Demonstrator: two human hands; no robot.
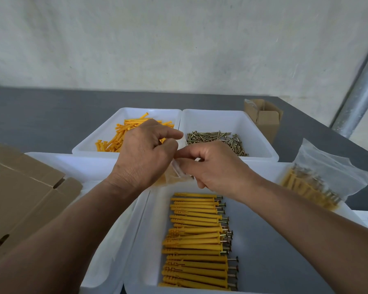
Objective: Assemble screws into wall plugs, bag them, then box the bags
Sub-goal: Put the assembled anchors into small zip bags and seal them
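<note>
Both forearms stretch from the near edge and meet mid-frame. The left hand [142, 153] is back-up, wrist slightly bent, its fingers [170, 133] curled, thumb and forefinger pinching the top of a clear bag [174, 177]. The right hand [212, 168] is knuckles-up, its fingers curled tight on the same top edge from the other side, and the two hands nearly touch.

The bag hangs between them with yellow showing through it, over the far end of the near tray [140, 230]. In that tray we note assembled plugs [196, 234] in a row, screw heads to the right.

Beyond the hands, loose plugs [119, 134] and screws [217, 141] fill two far trays [259, 132]. A filled bag [327, 177] lies at right, a small box [263, 117] stands on the surface [40, 113] behind it, and cardboard [19, 187] lies at left.
</note>
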